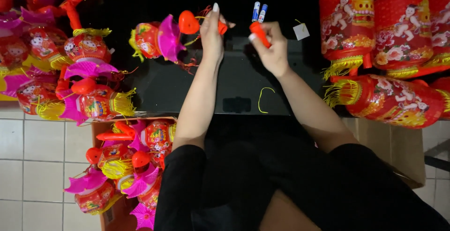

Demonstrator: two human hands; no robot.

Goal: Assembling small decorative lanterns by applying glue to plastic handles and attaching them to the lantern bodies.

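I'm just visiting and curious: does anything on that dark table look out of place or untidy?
Little stands out. A loose yellow thread lies curled on the black table near the front edge, apart from the lanterns. Two small batteries and a white tag lie loose beyond the right hand. Nothing looks broken or spilled.
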